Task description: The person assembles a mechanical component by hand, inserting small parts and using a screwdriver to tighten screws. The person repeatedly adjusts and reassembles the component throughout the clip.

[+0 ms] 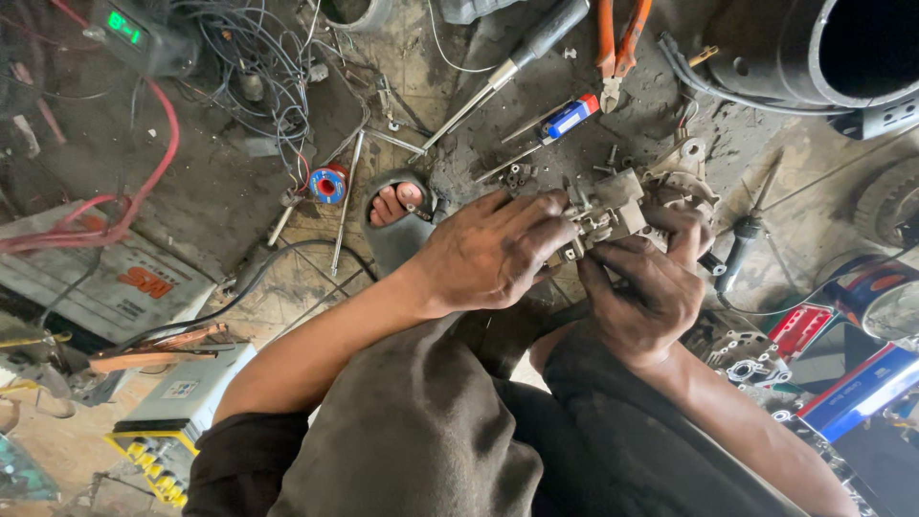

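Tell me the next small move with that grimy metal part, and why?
Probably steady it with the left hand while the right hand works it: both already clasp the metal part above the lap, and the screwdrivers lie untouched on the floor.

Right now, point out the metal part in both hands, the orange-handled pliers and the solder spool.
Metal part (613, 211): head view, on its grey body between the hands.
Orange-handled pliers (620, 38): head view, on the handles.
Solder spool (327, 185): head view, on its red centre.

The grimy, oil-stained concrete floor (220, 191) lies in dull daylight. A tangle of thin dark wires (254, 57) sprawls across it. A large black pipe (814, 48) rests at the far right.
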